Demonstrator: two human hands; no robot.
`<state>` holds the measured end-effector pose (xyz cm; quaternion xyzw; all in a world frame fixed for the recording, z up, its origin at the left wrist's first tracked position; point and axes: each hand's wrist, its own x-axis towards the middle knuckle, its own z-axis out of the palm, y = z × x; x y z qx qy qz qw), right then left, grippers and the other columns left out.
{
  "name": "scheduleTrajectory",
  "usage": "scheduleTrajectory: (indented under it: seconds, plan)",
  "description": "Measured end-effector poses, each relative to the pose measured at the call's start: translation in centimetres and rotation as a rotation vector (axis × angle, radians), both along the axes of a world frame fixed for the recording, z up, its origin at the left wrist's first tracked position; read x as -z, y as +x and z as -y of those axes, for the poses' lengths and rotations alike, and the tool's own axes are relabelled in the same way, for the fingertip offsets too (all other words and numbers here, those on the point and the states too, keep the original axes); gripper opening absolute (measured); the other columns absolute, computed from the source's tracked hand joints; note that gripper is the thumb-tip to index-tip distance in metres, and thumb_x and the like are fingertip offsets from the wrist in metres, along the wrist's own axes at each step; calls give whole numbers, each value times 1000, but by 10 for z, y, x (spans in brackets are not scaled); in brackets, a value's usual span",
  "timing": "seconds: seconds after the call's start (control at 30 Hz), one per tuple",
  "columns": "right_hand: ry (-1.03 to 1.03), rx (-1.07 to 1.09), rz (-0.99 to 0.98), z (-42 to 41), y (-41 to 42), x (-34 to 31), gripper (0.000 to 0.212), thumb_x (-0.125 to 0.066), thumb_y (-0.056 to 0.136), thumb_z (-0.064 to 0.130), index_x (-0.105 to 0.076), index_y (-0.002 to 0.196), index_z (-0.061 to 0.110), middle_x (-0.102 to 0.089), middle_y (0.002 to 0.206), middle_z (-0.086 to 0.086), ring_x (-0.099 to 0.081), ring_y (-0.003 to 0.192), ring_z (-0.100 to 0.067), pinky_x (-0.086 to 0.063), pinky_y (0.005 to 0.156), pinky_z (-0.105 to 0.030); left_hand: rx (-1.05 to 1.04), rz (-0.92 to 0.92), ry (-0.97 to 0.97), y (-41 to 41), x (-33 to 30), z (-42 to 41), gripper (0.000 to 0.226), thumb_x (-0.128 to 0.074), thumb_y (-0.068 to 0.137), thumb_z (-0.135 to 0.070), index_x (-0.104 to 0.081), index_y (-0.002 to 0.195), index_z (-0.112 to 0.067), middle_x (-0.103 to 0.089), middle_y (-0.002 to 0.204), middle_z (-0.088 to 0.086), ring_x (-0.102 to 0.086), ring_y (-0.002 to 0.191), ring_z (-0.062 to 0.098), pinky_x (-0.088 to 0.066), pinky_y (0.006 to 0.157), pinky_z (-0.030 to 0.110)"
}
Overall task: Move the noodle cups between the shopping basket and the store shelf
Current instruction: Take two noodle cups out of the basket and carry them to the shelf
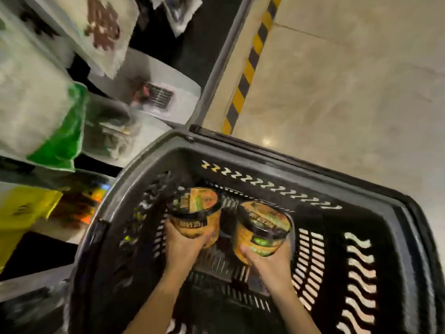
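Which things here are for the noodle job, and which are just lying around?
For the job: left noodle cup, right noodle cup, shopping basket, store shelf, left hand, right hand.
Lying around: green bag, yellow packet, striped floor tape.

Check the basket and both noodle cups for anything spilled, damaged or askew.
Nothing stands out. The left hand and right hand each grip a sealed noodle cup inside the black basket; no spill shows.
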<state>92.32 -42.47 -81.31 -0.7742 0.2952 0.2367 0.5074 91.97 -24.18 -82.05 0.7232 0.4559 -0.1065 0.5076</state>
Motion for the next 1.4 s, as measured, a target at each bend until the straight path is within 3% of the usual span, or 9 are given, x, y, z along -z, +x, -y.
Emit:
scheduleTrajectory:
  seconds: [0.2, 0.37, 0.6, 0.77, 0.9, 1.0, 1.1, 1.23, 1.4]
  plan:
    - [-44, 15, 74, -11, 7, 85, 86, -89, 55, 10, -40, 126, 13, -49, 110, 4, -42, 105, -6, -24, 90, 0, 19, 102, 107, 7, 87, 1, 118, -89, 52, -24, -16, 145, -11, -34, 145, 10, -33, 132, 19, -25, 110, 27]
    - [-78, 19, 112, -21, -4, 135, 106, -92, 49, 24, -33, 136, 9, -49, 132, -9, -47, 125, -23, -30, 99, -21, 108, 113, 158, 12, 126, 1, 119, -90, 51, -24, -16, 144, -11, -36, 144, 11, -35, 133, 22, -29, 111, 33]
    - [-23, -31, 156, -15, -4, 159, 99, -93, 50, 20, -42, 133, 5, -54, 123, -1, -52, 115, -15, -27, 84, 8, 190, 150, 125, 18, 134, -4, 113, -88, 56, -22, -17, 144, -20, -37, 139, 0, -36, 121, 6, -28, 103, 22]
    - [142, 9, 72, 1, -14, 145, 99, -84, 60, -2, -26, 138, 18, -45, 132, -2, -46, 120, -12, -35, 93, -3, 275, 9, 213, 15, 124, -16, 122, -86, 41, -47, -23, 142, -20, -43, 138, 4, -41, 129, 22, -34, 108, 45]
    - [256, -25, -39, 11, -18, 123, 103, -80, 65, -5, -17, 138, 34, -36, 139, 4, -39, 125, -13, -30, 107, -30, 360, -116, 269, 6, 112, -22, 110, -88, 53, -28, -27, 143, -11, -40, 138, 12, -33, 130, 27, -33, 106, 40]
    - [372, 68, -139, 15, -13, 107, 92, -72, 76, 3, -15, 146, 24, -36, 132, 6, -44, 112, -12, -32, 98, -26, 281, -132, 116, -3, 102, -27, 108, -87, 53, -20, -27, 143, -11, -38, 139, 12, -33, 131, 25, -31, 105, 35]
    - [329, 92, -150, 15, -12, 109, 80, -66, 83, 28, -18, 147, 27, -37, 146, -2, -39, 131, -21, -29, 111, -36, 121, -121, -210, -7, 84, -33, 93, -81, 66, -6, -28, 141, -18, -47, 126, 2, -44, 116, 15, -36, 100, 30]
    - [297, 203, -145, 7, -7, 113, 51, -50, 96, 15, -32, 143, 18, -46, 140, -9, -52, 119, -26, -39, 105, -39, -118, -114, -518, -11, 73, -34, 53, -57, 90, -16, -34, 136, -27, -53, 123, 6, -59, 97, 22, -46, 85, 33]
    - [316, 380, -165, 0, -9, 118, 47, -49, 95, 8, -38, 141, 16, -56, 125, -16, -60, 101, -28, -57, 65, -19, -229, -13, -486, -9, 77, -30, 32, -47, 95, -12, -47, 126, -20, -57, 120, 10, -61, 93, 21, -54, 67, 22]
